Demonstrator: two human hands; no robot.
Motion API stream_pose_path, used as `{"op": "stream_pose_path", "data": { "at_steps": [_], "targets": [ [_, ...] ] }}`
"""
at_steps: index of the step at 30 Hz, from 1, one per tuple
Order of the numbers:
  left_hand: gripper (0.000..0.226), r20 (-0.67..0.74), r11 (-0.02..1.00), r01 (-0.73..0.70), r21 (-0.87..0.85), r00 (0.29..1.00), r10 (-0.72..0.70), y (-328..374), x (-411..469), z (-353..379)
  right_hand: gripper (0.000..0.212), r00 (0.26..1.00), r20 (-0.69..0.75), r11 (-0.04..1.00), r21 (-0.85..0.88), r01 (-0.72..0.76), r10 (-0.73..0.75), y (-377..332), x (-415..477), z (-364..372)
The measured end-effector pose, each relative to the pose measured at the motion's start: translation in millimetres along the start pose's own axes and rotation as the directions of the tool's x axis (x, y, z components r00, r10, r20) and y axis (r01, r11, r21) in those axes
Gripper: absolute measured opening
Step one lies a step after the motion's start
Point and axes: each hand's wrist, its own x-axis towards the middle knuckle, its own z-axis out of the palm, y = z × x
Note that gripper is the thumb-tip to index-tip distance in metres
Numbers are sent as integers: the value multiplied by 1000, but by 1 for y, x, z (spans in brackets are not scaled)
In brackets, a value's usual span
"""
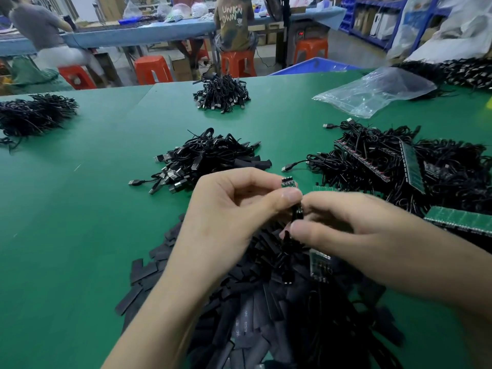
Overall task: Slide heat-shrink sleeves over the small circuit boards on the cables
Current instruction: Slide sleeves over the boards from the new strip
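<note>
My left hand (234,209) pinches a small green circuit board (288,181) between thumb and forefinger, its top end sticking up above the fingertips. My right hand (354,230) pinches a black heat-shrink sleeve (296,213) just below the board, around its cable. Both hands hover over a heap of flat black sleeves (239,302) at the near edge of the green table (80,209). Another small board (319,266) lies on that heap under my right hand.
Piles of black USB cables lie in the middle (205,161), at the right with green board strips (399,166), far centre (222,93) and far left (34,113). A clear plastic bag (378,91) lies at the back right. People sit on orange stools beyond the table.
</note>
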Motion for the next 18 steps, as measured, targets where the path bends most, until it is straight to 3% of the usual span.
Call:
{"op": "stream_pose_path", "data": {
  "at_steps": [2, 7, 9, 10, 12, 14, 18],
  "targets": [
    [15, -28, 998, -67, 0, 997, 67, -4, 0, 6, 29, 997, -71, 999, 39, 10, -7, 1, 2, -1],
    [13, -28, 995, -99, 0, 995, 99, -18, 3, 11, 31, 990, -143, 988, 152, 16, 6, 2, 1, -4],
    [11, -12, 969, -94, 230, 995, 99, -31, 7, 8, 26, 982, -187, 974, 226, 30, 13, 1, 0, -6],
    [12, 19, 901, -91, 423, 996, 92, -39, 8, 6, 26, 977, -213, 969, 245, 43, 10, 0, -1, -7],
    [18, 100, 649, -95, 755, 995, 29, -53, 8, 5, 30, 967, -253, 968, 242, 62, 2, -1, -3, -9],
    [26, 126, 466, -94, 880, 991, -38, -62, 6, 8, 34, 958, -287, 952, 294, 84, 4, -3, -4, -12],
    [34, 100, 407, -76, 910, 994, -37, -72, 4, 11, 32, 949, -312, 899, 427, 99, 44, -7, -5, -13]
  ]
}}
